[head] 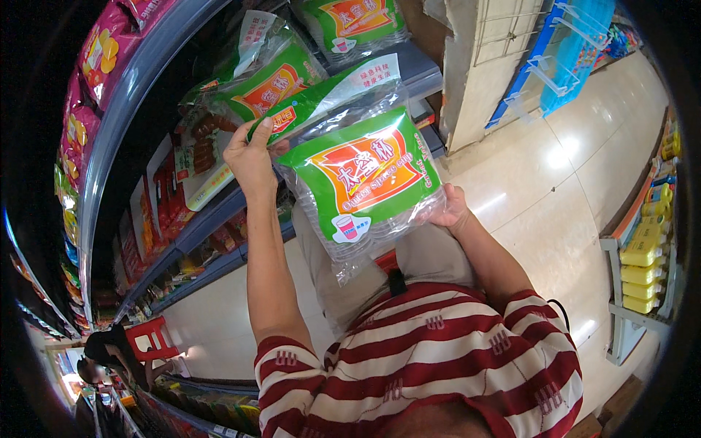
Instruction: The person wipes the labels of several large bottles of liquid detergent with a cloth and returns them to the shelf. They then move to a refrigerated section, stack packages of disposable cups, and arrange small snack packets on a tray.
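A clear plastic pack of disposable plastic cups (372,175) with a green and orange printed front is held up between both hands, before the shelf. My left hand (254,156) pinches the green top flap at its left end, thumb on the front. My right hand (452,208) grips the lower right side of the pack, its fingers partly hidden behind the clear film. Similar cup packs lie on the shelf behind, one (268,87) just beyond my left hand and another (356,24) farther back.
Shelving with a dark metal edge (213,219) holds more packaged goods on the left. Pink snack bags (101,55) hang over a curved rail. Yellow bottles (643,252) stand on a rack at right. A person (118,353) bends near a red plastic stool (153,339) at lower left.
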{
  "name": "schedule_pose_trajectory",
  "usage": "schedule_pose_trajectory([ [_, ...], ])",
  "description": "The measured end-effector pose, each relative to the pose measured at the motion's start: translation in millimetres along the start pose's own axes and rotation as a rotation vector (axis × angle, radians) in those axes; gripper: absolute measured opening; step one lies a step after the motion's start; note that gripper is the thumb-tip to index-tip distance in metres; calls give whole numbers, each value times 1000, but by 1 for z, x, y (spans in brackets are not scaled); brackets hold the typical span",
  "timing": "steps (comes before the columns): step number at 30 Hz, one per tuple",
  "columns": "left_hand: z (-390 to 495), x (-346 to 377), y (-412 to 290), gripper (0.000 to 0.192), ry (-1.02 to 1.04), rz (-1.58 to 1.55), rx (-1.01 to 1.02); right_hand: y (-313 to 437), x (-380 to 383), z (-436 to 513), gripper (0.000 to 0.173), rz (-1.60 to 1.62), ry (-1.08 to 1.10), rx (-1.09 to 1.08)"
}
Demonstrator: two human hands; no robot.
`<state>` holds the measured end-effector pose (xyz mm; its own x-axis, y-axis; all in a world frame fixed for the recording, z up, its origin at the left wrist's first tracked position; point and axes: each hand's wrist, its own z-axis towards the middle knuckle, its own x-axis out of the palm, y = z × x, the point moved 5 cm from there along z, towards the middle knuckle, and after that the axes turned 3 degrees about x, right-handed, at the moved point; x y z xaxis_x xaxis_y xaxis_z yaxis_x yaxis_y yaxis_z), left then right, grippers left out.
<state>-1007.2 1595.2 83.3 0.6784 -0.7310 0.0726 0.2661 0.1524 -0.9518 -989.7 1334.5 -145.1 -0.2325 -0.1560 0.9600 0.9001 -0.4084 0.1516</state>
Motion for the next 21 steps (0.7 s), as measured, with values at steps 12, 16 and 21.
schedule_pose_trajectory([
  [12, -6, -13, 10, 10, -62, -85, -28, 3, 2, 4, 71, -83, -152, -20],
  [16, -7, -15, 12, 10, -83, -109, -46, 3, 7, 5, 75, -109, -176, -29],
  [21, -9, -15, 13, 10, -73, -138, -31, 4, 14, 4, 83, -128, -213, -28],
])
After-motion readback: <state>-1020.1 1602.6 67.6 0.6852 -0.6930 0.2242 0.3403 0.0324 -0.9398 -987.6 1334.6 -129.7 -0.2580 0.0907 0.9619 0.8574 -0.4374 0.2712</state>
